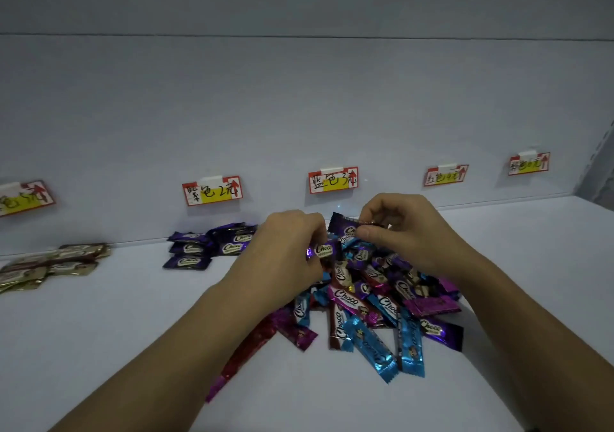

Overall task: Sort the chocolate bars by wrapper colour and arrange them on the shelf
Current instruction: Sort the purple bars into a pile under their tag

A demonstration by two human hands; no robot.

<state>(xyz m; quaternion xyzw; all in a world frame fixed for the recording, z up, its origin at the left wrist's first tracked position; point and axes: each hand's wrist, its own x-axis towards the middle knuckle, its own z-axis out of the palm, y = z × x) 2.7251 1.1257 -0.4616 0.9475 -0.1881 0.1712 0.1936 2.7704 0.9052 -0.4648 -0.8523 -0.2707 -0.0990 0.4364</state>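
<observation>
A mixed heap of chocolate bars (pixel 375 302) in blue, purple, pink and red wrappers lies on the white shelf (pixel 139 325). My left hand (pixel 289 249) grips a dark purple bar (pixel 324 250) at the heap's far left edge. Pinched between thumb and fingers of my right hand (pixel 398 229) is another dark purple bar (pixel 344 225), lifted above the heap. A sorted group of purple bars (pixel 207 247) lies below the second label. Gold bars (pixel 50 267) lie grouped at far left.
Several red-and-yellow price labels hang on the back wall: one over the purple group (pixel 212 189), one behind my hands (pixel 333 179), two further right (pixel 446 174) (pixel 529 163). The shelf's right wall (pixel 598 172) rises at the edge.
</observation>
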